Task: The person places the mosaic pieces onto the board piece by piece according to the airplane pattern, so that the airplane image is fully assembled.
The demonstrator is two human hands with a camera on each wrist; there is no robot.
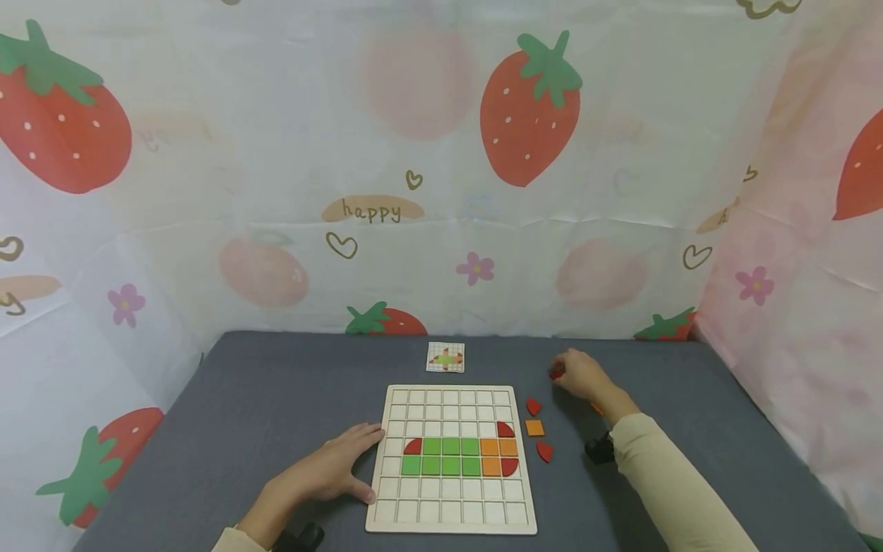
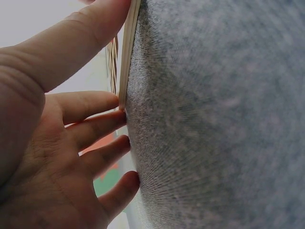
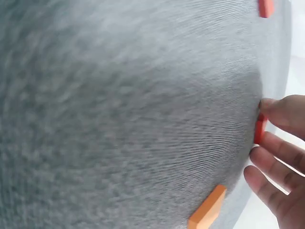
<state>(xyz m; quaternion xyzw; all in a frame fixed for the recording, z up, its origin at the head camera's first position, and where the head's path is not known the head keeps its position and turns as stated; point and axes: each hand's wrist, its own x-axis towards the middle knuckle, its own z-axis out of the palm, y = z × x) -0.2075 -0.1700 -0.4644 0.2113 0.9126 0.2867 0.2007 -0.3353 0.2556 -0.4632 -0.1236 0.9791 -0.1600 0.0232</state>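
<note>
A wooden grid board point(image 1: 451, 517) lies on the grey table point(image 1: 276, 406). Two middle rows of it hold green, orange and red tiles point(image 1: 451, 455). My left hand point(image 1: 359, 464) rests flat against the board's left edge, fingers straight. In the left wrist view its thumb point(image 2: 90, 33) lies along the board's thin edge point(image 2: 127, 62). Right of the board's far corner, my right hand point(image 1: 562, 372) pinches a small red piece point(image 1: 555, 373). In the right wrist view this red piece point(image 3: 259, 130) sits between thumb and fingers on the cloth.
A small pattern card point(image 1: 445, 357) lies behind the board. Right of the board lie two red pieces point(image 1: 533, 406) point(image 1: 544, 451) and an orange square point(image 1: 534, 428). Other orange pieces point(image 3: 207, 207) point(image 3: 265, 7) show near the right hand. Strawberry-print sheets wall in the table.
</note>
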